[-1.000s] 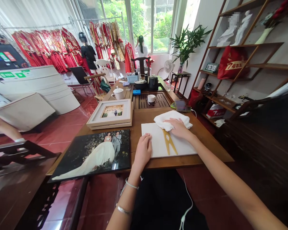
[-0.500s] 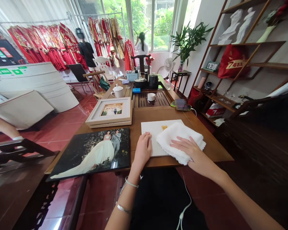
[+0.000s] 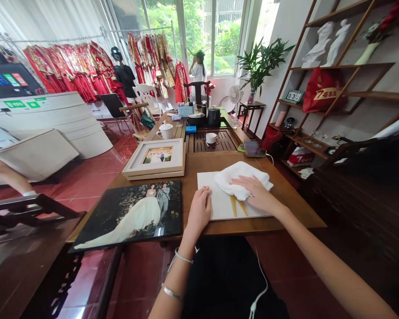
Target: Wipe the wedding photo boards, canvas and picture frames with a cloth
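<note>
A white panel (image 3: 218, 207) with yellow-brown marks lies flat on the wooden table (image 3: 216, 163). My left hand (image 3: 200, 206) is closed over the panel's left edge, fingers together. Under my right hand (image 3: 255, 191) is a bunched white towel (image 3: 238, 171), held against the panel's upper part. The right fingers lie across the towel, and its folds hide much of the panel. Left of my hands lies a glossy wedding photo panel (image 3: 136, 212), overhanging the table's front edge. Behind it rest stacked pale wooden picture frames (image 3: 128, 170), the top one holding a photo.
A lidded white cup (image 3: 166, 131) stands behind the frames. Farther back are a slatted tea tray (image 3: 224, 142), a small white cup (image 3: 211, 138) and a dark kettle (image 3: 214, 117). A phone (image 3: 252, 149) with a cable lies right. Two people stand near the clothes racks and window.
My right hand has slid the towel away from me and slightly left across the panel, uncovering yellow marks near its front edge. My left hand stays at the panel's left edge. The view has tilted slightly.
</note>
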The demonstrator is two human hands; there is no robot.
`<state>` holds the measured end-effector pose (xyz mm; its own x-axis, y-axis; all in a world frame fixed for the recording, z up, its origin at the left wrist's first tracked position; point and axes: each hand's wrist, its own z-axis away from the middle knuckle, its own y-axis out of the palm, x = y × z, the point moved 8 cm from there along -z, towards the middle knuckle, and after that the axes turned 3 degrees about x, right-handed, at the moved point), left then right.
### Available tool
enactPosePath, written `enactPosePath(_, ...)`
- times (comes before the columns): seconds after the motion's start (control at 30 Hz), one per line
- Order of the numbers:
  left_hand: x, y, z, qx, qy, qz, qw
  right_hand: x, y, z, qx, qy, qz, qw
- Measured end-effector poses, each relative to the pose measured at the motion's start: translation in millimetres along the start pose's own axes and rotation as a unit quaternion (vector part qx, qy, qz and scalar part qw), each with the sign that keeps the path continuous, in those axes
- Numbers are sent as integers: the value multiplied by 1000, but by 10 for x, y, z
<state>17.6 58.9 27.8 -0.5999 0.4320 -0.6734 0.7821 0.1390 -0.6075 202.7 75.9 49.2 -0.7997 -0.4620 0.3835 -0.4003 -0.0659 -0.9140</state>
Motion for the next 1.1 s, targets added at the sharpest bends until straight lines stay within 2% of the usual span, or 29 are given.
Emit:
enactPosePath(0.13, 10, -8, 4, -13, 5, 13, 1000, -84, 17, -329, 3, 24, 17, 1000)
enactPosePath(0.27, 9, -9, 2, -8, 4, 11, 1000, -52, 41, -568, -2, 36, 28, 999)
enactPosePath(0.37, 3, -7, 2, -2, 4, 3, 1000, 30, 63, -651, -2, 32, 34, 999)
enactPosePath(0.47, -1, -11, 5, -9, 7, 1, 1000, 146, 82, -618, 6, 15, 40, 999)
enactPosePath(0.7, -11, -22, 2, -16, 3, 8, 1000, 404, 114, -150, 27, -56, 59, 996)
enactPosePath(0.87, -10, -30, -11, -4, -4, 7, 1000, 510, 86, 300, 22, -70, 58, 996)
enactPosePath(1.1, 7, -27, -1, -5, -7, 15, 1000, 716, 46, 824, 59, -105, 33, 992)
